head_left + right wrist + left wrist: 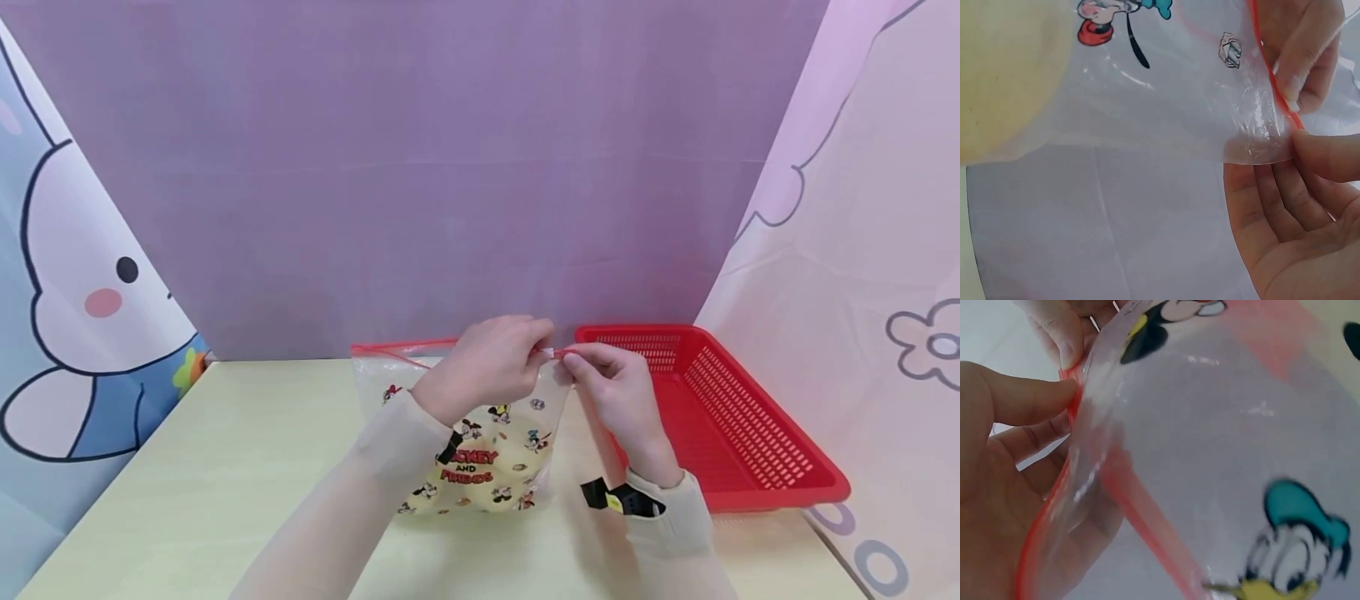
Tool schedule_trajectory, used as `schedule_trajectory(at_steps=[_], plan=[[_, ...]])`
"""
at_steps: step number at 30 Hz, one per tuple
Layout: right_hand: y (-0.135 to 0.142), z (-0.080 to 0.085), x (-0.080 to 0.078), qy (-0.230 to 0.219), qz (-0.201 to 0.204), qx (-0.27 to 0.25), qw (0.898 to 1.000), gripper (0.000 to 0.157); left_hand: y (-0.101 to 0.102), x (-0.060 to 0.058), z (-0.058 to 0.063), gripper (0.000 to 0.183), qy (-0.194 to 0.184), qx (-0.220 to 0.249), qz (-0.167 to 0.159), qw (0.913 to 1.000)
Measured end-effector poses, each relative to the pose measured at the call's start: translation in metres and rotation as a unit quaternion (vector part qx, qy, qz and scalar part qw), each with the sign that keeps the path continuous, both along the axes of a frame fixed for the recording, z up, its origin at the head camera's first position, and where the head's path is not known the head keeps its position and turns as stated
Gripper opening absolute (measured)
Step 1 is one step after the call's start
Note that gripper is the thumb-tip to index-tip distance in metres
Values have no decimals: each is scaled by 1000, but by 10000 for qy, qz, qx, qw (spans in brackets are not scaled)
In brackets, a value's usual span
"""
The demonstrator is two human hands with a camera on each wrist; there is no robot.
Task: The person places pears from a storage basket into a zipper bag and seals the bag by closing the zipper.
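Note:
A clear zip bag (480, 417) printed with cartoon characters stands upright on the table, with pale yellow rounded things (1010, 81) inside. Along its top runs a red zip strip (375, 348), parted at the left end. My left hand (495, 358) pinches the strip near the right end, at a small white slider (548, 353). Just beside it, my right hand (618, 392) holds the strip's right corner between thumb and fingers. In the left wrist view, the left thumb presses on the red strip (1072, 394), and two red edges spread apart below it.
A red plastic basket (750, 498) with slotted walls stands on the right of the pale yellow table (187, 475). Behind rises a purple-grey cloth backdrop (450, 167). Printed panels flank the table, a cartoon one (90, 225) at left and a flowered one (862, 275) at right.

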State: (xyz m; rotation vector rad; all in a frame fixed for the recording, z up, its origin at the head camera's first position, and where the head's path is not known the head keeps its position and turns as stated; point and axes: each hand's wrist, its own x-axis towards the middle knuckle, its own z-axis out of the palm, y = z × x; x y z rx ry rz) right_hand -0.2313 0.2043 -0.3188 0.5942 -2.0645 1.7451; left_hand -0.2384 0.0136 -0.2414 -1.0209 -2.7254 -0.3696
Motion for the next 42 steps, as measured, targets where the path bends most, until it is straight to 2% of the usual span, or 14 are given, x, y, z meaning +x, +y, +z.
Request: schedule_trajectory(at_steps=[5, 18, 26, 33, 42], plan=[[2, -1, -1, 16, -141, 18, 9999, 17, -7, -1, -1, 7, -48, 44, 4, 10000], [1, 0, -3, 87, -73, 17, 9999, 16, -28, -1, 0, 7, -54, 187, 133, 9997], [0, 1, 0, -117, -71, -11, 9999, 17, -28, 1, -4, 4, 159, 285, 188, 9993], [1, 2, 1, -187, -103, 9, 9998, 17, -25, 0, -5, 8, 173, 284, 37, 9994], [1, 0, 0, -127, -112, -30, 9999, 17, -22, 2, -6, 5, 190, 328, -6, 9993]])
